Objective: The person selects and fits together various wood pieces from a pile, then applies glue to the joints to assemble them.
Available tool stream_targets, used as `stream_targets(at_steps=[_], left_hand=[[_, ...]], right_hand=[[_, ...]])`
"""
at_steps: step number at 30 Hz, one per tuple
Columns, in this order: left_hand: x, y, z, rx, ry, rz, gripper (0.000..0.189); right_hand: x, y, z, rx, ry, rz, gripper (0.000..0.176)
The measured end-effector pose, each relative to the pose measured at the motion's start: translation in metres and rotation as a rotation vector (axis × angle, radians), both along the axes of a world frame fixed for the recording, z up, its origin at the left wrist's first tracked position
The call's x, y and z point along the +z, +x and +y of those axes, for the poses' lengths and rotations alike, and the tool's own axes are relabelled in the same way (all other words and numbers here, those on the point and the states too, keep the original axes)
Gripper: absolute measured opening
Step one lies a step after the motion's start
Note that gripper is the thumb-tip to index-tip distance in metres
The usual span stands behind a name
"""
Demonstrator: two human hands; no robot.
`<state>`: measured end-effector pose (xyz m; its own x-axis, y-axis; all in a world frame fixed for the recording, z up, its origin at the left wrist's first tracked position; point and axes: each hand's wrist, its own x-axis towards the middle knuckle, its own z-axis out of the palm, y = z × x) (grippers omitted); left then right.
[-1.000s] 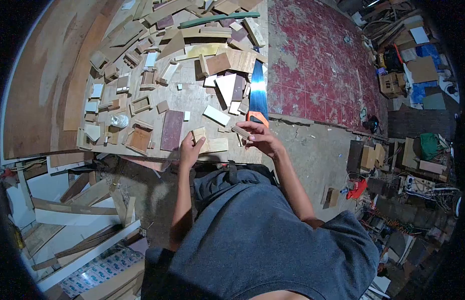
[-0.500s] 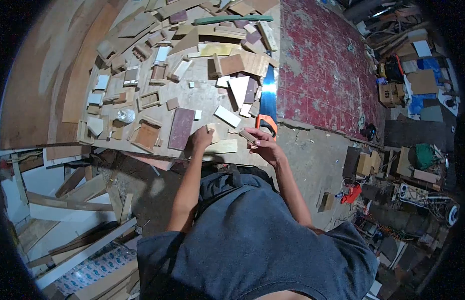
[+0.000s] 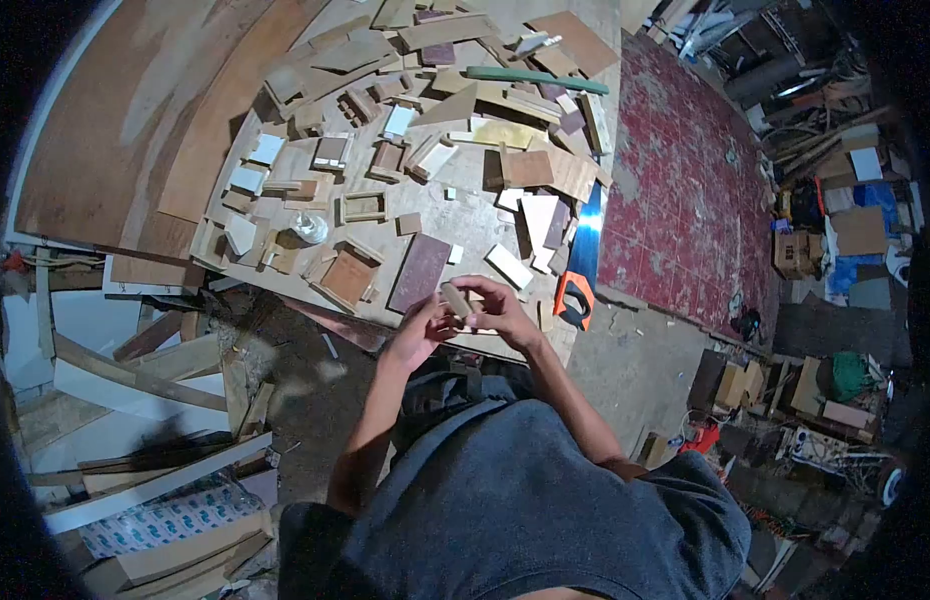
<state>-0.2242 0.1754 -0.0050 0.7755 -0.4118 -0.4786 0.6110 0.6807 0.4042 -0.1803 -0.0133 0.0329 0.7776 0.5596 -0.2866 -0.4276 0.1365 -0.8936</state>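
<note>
Close to the near edge of the workbench, my two hands come together around a small wooden block (image 3: 457,300). My right hand (image 3: 505,315) pinches it between thumb and fingers. On the other side, the curled fingers of my left hand (image 3: 419,332) close on the same block, their tips partly hidden. Just beyond the hands lie a dark reddish board (image 3: 420,273) and a white rectangular piece (image 3: 509,267). A handsaw with an orange and black handle (image 3: 575,300) rests along the right edge of the bench.
Many wood offcuts and small box-like assemblies (image 3: 350,275) cover the workbench (image 3: 465,215). A clear glass-like object (image 3: 310,227) stands among them at left. Scrap boards (image 3: 140,385) lean at lower left. Beyond the bench is a red tiled floor (image 3: 675,190), with cardboard boxes (image 3: 797,255) at right.
My left hand has lifted from the piece on the bench and joined my right hand at the small wooden block. Both hands are nearer my body, and the view has shifted.
</note>
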Motion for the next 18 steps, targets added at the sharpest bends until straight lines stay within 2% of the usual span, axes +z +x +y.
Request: stream_targets(at_steps=[2, 5, 6, 9, 11, 12, 13, 15, 17, 18], left_hand=[[0.001, -0.012, 0.021, 0.210, 0.000, 0.041, 0.032], [0.000, -0.028, 0.050, 0.253, -0.039, -0.038, 0.032], [0.015, -0.028, 0.054, 0.280, -0.006, -0.010, 0.032], [0.021, -0.037, 0.071, 0.396, -0.037, 0.012, 0.034], [0.017, -0.047, 0.080, 0.468, -0.010, 0.015, 0.039], [0.018, -0.052, 0.084, 0.527, 0.031, -0.029, 0.041], [0.019, -0.056, 0.087, 0.587, 0.072, -0.070, 0.043], [0.022, -0.062, 0.096, 0.589, 0.117, -0.103, 0.045], [0.040, -0.068, 0.105, 0.704, 0.287, -0.196, 0.042], [0.051, -0.071, 0.108, 0.742, 0.286, -0.187, 0.040]], right_hand=[[0.000, 0.010, 0.022, 0.101, 0.016, -0.008, 0.060], [0.013, 0.019, 0.060, 0.231, -0.047, -0.047, 0.059], [0.010, 0.021, 0.073, 0.279, -0.002, -0.070, 0.057], [0.013, 0.034, 0.098, 0.409, 0.054, -0.050, 0.056], [0.021, 0.046, 0.117, 0.559, 0.031, -0.101, 0.056], [0.028, 0.058, 0.124, 0.670, -0.114, -0.183, 0.052], [0.025, 0.067, 0.139, 0.621, -0.023, -0.380, 0.047], [0.019, 0.086, 0.165, 0.497, -0.163, -0.165, 0.039], [0.003, 0.117, 0.207, 0.469, -0.301, -0.297, 0.038], [-0.015, 0.132, 0.230, 0.385, -0.396, -0.479, 0.040]])
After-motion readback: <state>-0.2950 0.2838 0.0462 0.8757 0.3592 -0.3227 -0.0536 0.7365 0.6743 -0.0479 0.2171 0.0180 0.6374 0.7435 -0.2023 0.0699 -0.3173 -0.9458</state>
